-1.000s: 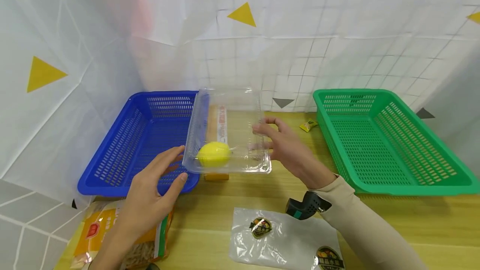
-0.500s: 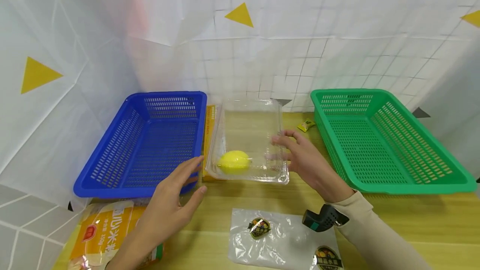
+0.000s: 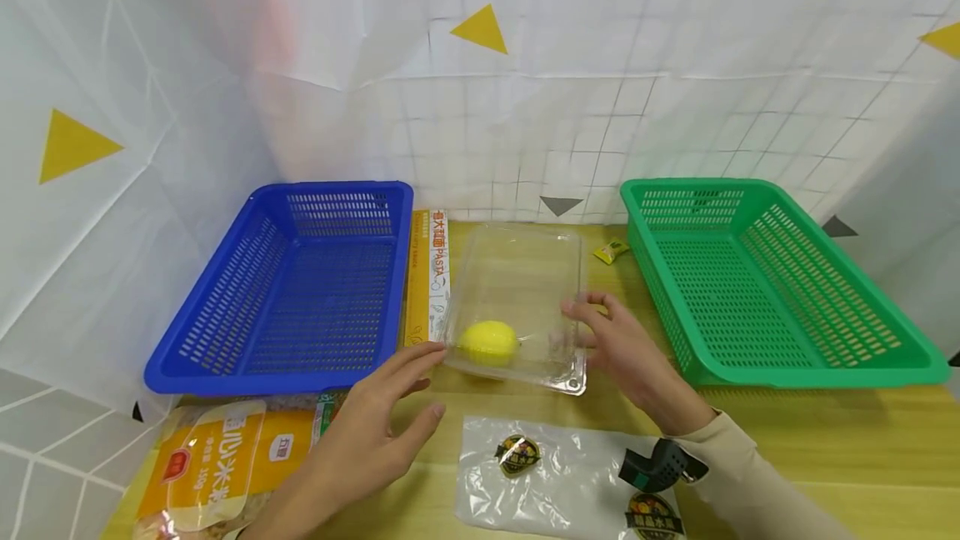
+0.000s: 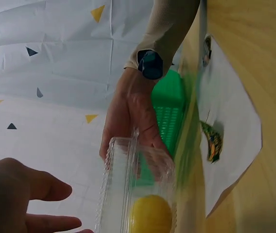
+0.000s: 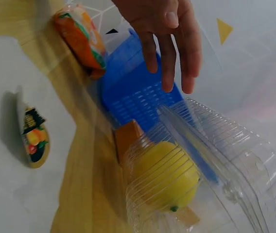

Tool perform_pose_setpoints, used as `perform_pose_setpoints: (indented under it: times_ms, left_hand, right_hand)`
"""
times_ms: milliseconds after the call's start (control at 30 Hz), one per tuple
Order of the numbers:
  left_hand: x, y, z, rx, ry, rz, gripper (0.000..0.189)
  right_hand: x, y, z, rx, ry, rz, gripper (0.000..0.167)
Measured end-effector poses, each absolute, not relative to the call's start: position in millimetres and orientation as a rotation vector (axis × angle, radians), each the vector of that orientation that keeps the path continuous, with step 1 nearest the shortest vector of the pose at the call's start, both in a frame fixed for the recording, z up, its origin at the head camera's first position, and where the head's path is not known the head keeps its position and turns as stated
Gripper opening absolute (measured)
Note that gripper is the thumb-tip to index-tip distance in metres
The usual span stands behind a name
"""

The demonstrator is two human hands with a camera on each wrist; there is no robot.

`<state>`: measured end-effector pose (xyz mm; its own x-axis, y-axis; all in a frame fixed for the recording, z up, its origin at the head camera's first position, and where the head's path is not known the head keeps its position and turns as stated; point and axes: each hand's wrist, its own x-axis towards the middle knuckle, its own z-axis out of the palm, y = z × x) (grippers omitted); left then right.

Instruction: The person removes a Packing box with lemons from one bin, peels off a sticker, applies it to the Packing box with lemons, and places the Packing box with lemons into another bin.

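Note:
A clear plastic clamshell box [image 3: 525,282] lies over the middle of the table in the head view, its lid closed. Inside, at the near left corner, sits a yellow lemon [image 3: 489,343], also plain in the right wrist view. My right hand [image 3: 622,357] grips the box by its right side, fingers bent at the edge. At the near left corner, my left hand [image 3: 378,427] has its fingers extended and thumb apart, fingertips right by the box. The right wrist view shows that left hand [image 5: 169,41] holding nothing, a gap between it and the box.
A blue basket [image 3: 168,357] stands left and a green basket [image 3: 810,377] right. Between blue basket and box lies a pasta box [image 3: 426,282]. A yellow wrapped sweet [image 3: 611,251] lies behind. Nearer are a clear bag with labels [image 3: 555,482] and an orange food bag [image 3: 217,465].
The clear box with the lemon has come down and to the right, uncovering the pasta box. Both hands have moved right and nearer along with it; the right keeps its grip.

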<state>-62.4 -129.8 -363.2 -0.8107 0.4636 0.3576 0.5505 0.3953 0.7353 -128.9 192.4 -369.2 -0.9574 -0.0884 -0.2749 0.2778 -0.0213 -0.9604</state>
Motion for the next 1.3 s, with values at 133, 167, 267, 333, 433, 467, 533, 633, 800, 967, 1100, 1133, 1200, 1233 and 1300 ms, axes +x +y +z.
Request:
perform_pose_setpoints:
  times_ms: [133,167,267,333,433,467,533,633,800,967,1100,1133,1200,1233,1300]
  left_hand:
    - [-64,-126,-369,-0.926,-2.597,-1.470,0.051]
    - [-65,-126,-371,-0.922,-2.604,-1.468,0.051]
    - [-67,-127,-374,-0.894,-2.615,-1.437,0.051]
    - [-67,-127,-375,-0.869,-2.629,-1.431,0.051]
    - [-67,-126,-377,-0.847,-2.659,-1.423,0.051]
    - [-67,-126,-377,-0.842,-2.670,-1.417,0.052]
    - [-67,-125,-378,-0.821,-2.697,-1.402,0.054]
    - [-66,-122,-378,-0.786,-2.730,-1.348,0.058]
    - [-63,-118,-377,-0.757,-2.742,-1.165,0.057]
    - [-61,-112,-380,-0.793,-2.764,-1.210,0.040]
    - [-63,-107,-383,-0.876,-2.772,-1.315,0.040]
    - [-64,-106,-384,-0.890,-2.770,-1.321,0.042]
    - [-66,-103,-385,-0.909,-2.762,-1.332,0.043]
    - [-67,-102,-386,-0.912,-2.758,-1.335,0.044]
    - [-70,-100,-387,-0.914,-2.750,-1.350,0.045]
  right_hand:
    - [-126,192,-377,0.218,2.016,-2.042,0.065]
    - [-125,191,-379,0.225,2.018,-2.034,0.065]
    - [-122,190,-382,0.241,2.070,-1.969,0.068]
    - [-121,190,-384,0.252,2.108,-1.922,0.069]
    - [-119,191,-385,0.260,2.164,-1.849,0.073]
    - [-119,191,-385,0.263,2.176,-1.832,0.074]
    - [-119,193,-385,0.274,2.198,-1.801,0.076]
    - [-124,195,-384,0.297,2.228,-1.799,0.076]
    - [-141,201,-385,0.322,2.246,-1.952,0.079]
    - [-160,208,-388,0.200,2.321,-2.042,0.085]
    - [-166,216,-391,0.116,2.373,-2.017,0.081]
    - [-166,218,-391,0.110,2.383,-2.007,0.081]
    - [-164,223,-391,0.118,2.410,-1.988,0.081]
    - [-163,225,-391,0.130,2.424,-1.978,0.082]
    - [-160,227,-390,0.164,2.434,-1.983,0.083]
